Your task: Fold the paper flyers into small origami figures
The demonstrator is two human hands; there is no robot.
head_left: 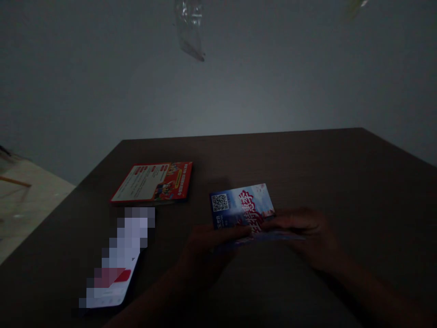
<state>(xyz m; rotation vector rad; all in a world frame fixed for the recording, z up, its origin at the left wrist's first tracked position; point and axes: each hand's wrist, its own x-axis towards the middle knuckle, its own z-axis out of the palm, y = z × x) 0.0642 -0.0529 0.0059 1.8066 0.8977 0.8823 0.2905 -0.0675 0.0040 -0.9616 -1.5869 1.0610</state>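
A blue printed leaflet [246, 207] with a QR code and large red-and-white lettering is held over the table in front of me. My left hand [213, 246] grips its near left part, the thumb lying across the printed face. At the near right, my right hand [307, 232] pinches it between thumb and fingers. The near edge looks bent or folded, and the fingers underneath are hidden. Dim light makes finer detail hard to see.
A dark wooden table [273, 159] stands against a grey wall [102, 68]. Red printed leaflets [153, 182], apparently stacked, lie at the left. Nearer is a lit phone [116, 269], its screen mostly pixelated. A clear plastic bag [191, 32] hangs on the wall.
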